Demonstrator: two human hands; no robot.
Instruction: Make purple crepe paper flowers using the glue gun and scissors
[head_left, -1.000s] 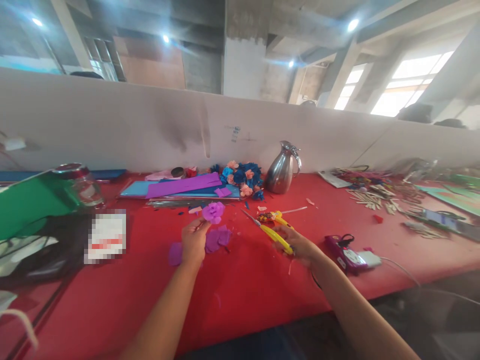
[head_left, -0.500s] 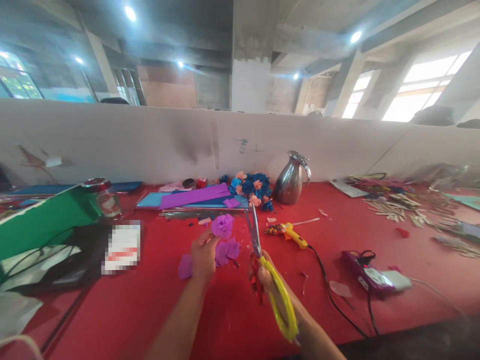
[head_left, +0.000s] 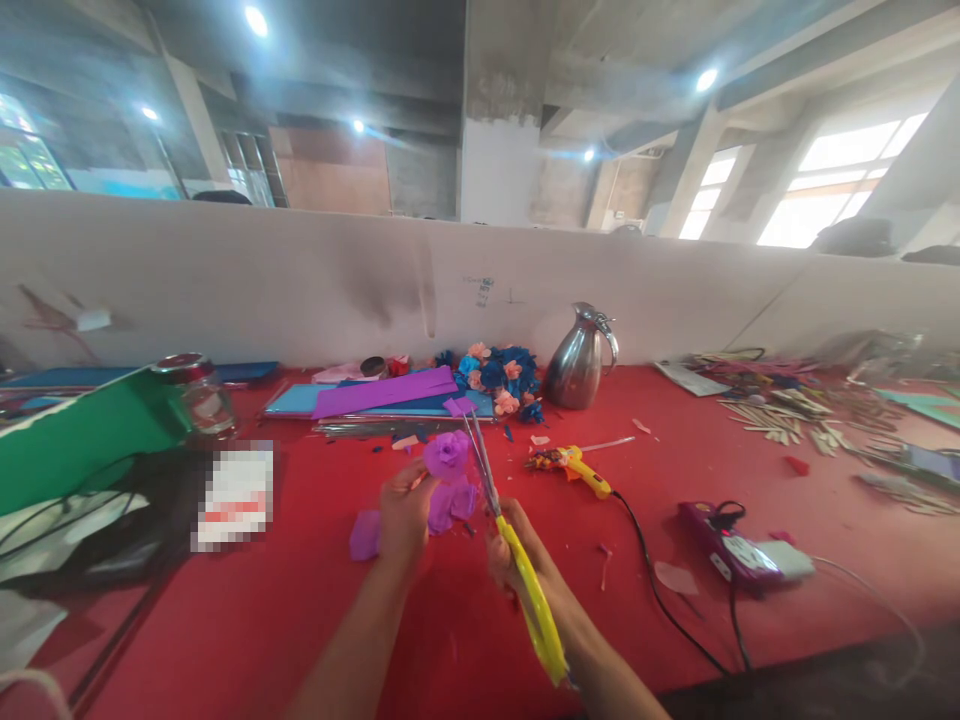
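My left hand (head_left: pixel 405 510) pinches a purple paper flower (head_left: pixel 448 455) from below, its ruffled petals facing up. Yellow-handled scissors (head_left: pixel 534 600) are gripped in my right hand (head_left: pixel 517 550), their blades pointing up and away beside the flower's right edge. Whether the blades touch the petals I cannot tell. Under and beside the left hand, loose purple paper pieces (head_left: pixel 452 503) lie on the red table (head_left: pixel 450 640). Behind the flower are a long purple paper strip (head_left: pixel 386 393) and a small purple piece (head_left: pixel 459 406).
A yellow glue gun (head_left: pixel 585 470) with a black cord lies right of the scissors, near a purple power strip (head_left: pixel 727 545). Blue and pink paper flowers (head_left: pixel 495 375) and a steel jug (head_left: pixel 579 365) stand at the back. A jar (head_left: pixel 199 400) and green box (head_left: pixel 90 430) are left.
The scissors have moved left, bringing the blades up to the flower's right side, and their handles have turned. My left hand still holds the flower in nearly the same place.
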